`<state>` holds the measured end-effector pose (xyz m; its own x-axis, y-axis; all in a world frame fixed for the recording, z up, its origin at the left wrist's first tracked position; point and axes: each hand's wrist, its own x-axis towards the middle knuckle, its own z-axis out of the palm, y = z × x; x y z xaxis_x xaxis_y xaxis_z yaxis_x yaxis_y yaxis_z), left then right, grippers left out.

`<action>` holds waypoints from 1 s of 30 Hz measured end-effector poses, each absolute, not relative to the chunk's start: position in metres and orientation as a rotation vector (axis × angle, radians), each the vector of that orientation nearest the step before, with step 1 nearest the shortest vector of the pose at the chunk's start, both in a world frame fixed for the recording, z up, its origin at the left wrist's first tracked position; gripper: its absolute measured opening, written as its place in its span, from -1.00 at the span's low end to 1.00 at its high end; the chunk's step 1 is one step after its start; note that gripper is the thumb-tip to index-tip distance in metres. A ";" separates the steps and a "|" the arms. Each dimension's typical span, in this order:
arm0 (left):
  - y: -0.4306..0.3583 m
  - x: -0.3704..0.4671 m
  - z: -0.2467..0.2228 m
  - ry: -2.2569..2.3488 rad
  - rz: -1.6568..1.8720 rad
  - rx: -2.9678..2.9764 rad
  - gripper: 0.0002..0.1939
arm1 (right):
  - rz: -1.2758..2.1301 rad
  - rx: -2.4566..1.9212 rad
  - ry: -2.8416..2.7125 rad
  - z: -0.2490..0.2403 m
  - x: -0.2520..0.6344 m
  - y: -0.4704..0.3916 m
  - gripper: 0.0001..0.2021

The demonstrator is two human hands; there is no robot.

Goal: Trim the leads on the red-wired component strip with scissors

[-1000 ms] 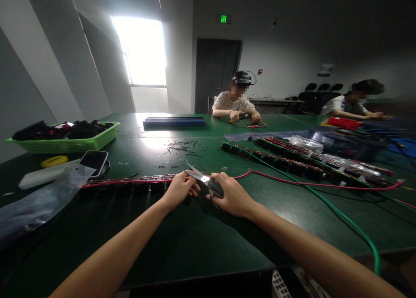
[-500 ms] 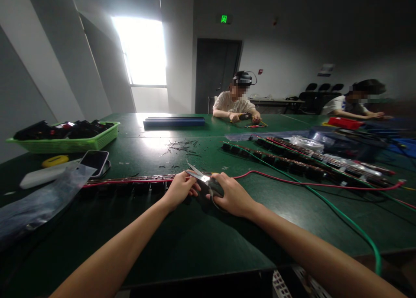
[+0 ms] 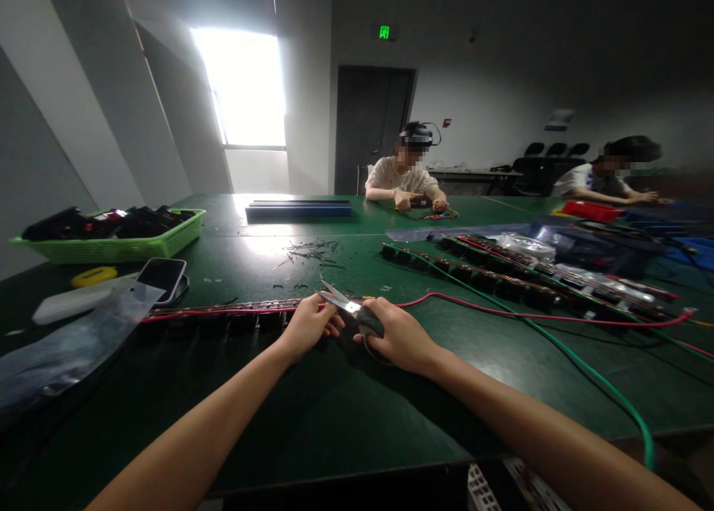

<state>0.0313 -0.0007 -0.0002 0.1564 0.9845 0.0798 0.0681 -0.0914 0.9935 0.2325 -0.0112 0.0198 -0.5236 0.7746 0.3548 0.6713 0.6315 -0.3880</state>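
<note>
Find the scissors point(image 3: 350, 307) over the green table point(image 3: 312, 436), blades parted, near the black strip point(image 3: 239, 322). Note right hand point(image 3: 404, 340) curled round the handles; left hand point(image 3: 306, 326) pinching beside the blades, cannot tell on what. Aim blades clear of fingertips and red cable point(image 3: 480, 303); close slowly.

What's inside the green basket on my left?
The basket holds a heap of black parts, piled above its rim. Whatever lies lower down is covered by the top parts and the near wall, so I can't tell what's there.
</note>
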 end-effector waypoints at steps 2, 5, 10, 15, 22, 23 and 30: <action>-0.001 0.031 0.000 1.098 1.114 1.391 -0.78 | 0.319 -1.153 -2.330 0.020 0.233 -0.011 -0.58; -0.001 0.032 0.001 1.086 1.111 1.370 -0.76 | 0.367 -1.186 -2.277 0.019 0.234 -0.009 -0.63; -0.002 0.031 0.002 1.083 1.110 1.357 -0.75 | 0.296 -1.165 -2.221 0.016 0.234 -0.004 -0.67; -0.001 0.032 0.001 1.088 1.112 1.354 -0.76 | 0.235 -1.153 -2.255 0.018 0.234 -0.006 -0.60; -0.001 0.032 0.000 1.089 1.127 1.370 -0.81 | 0.159 -1.179 -2.376 0.022 0.233 -0.014 -0.51; -0.001 0.032 0.000 1.086 1.130 1.371 -0.81 | 0.164 -1.179 -2.386 0.022 0.233 -0.014 -0.51; 0.000 0.031 -0.001 1.081 1.129 1.376 -0.78 | 0.195 -1.186 -2.379 0.022 0.232 -0.014 -0.53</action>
<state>0.0314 -0.0005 -0.0007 0.1611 0.9836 0.0808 0.0383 -0.0880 0.9954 0.2323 -0.0139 0.0221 -0.5149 0.7836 0.3477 0.7164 0.6161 -0.3274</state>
